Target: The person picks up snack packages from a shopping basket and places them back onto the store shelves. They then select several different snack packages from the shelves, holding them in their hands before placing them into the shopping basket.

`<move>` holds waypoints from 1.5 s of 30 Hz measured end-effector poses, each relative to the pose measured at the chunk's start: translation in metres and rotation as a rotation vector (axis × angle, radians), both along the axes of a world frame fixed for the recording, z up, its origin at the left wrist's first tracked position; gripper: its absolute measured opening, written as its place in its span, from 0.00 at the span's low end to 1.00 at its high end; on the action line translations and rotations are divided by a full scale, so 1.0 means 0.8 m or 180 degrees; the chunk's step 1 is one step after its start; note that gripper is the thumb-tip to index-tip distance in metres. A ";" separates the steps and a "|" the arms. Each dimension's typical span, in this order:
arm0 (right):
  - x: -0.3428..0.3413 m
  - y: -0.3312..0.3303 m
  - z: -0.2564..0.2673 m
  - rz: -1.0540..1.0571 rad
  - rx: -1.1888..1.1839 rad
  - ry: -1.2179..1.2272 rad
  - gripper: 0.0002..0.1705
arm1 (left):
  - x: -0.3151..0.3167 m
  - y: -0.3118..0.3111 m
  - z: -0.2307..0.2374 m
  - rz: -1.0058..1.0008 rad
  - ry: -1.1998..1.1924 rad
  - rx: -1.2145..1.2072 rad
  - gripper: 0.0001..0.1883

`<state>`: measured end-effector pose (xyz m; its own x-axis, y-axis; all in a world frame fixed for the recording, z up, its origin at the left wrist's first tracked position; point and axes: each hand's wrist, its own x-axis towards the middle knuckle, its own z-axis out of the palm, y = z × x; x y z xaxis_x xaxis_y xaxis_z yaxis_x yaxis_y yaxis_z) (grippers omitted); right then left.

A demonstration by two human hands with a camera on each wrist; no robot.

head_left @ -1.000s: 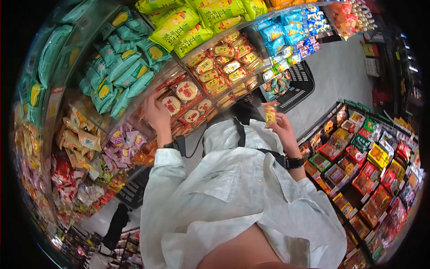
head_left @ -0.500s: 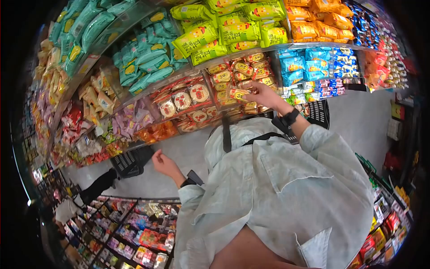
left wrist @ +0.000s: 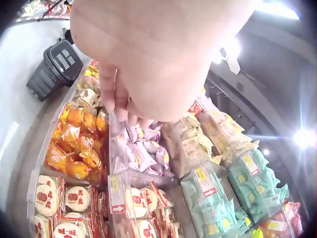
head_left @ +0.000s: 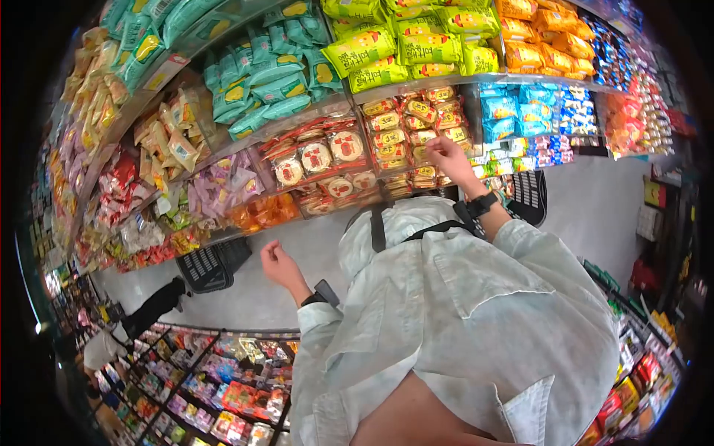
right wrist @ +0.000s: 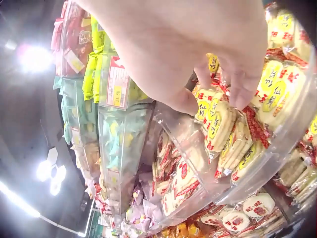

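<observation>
My right hand [head_left: 449, 160] hovers at the front of a clear bin of rice crackers [head_left: 388, 138] in red wrappers with yellow labels. In the right wrist view, its loosely bent fingers [right wrist: 241, 89] are right over the cracker packets [right wrist: 218, 121], and no packet is visible in its grasp. My left hand [head_left: 281, 266] hangs loosely curled over the floor, in front of the lower shelf edge, holding nothing. The left wrist view shows that hand [left wrist: 148, 54] overlapping a bin of purple-wrapped sweets [left wrist: 142, 156].
Round white crackers [head_left: 315, 156] fill the neighbouring bin. Teal packets [head_left: 271, 70], green bags [head_left: 431, 48], orange bags [head_left: 547, 37] and blue packets [head_left: 515, 111] stand around them. Black baskets [head_left: 204, 267] sit by the shelf. A person [head_left: 111, 343] is at the far left.
My right hand carried a yellow-labelled packet to the cracker bin and let it go there. My left hand drew back from the round crackers down over the floor. The view turned.
</observation>
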<state>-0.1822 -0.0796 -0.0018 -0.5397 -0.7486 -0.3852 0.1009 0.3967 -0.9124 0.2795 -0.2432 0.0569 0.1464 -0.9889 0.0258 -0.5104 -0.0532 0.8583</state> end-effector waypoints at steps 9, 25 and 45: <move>0.123 0.218 0.010 -0.1332 0.0715 -0.0278 0.10 | -0.112 -0.091 -0.041 -0.2125 0.0319 0.0352 0.06; 0.744 0.581 -0.182 -0.0723 0.2619 0.0187 0.23 | -0.253 0.034 -0.011 -0.5144 0.0271 0.0064 0.06; 0.711 0.784 -0.221 -0.4730 0.1244 -0.2516 0.09 | -0.201 0.444 0.032 -0.7301 -0.1765 0.0186 0.10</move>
<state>0.3865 0.5475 -0.1782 -0.2332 0.3697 -0.8994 0.8971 -0.2750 -0.3457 0.1184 0.1124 0.0826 -0.7758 0.5170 -0.3616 0.1489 0.7070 0.6913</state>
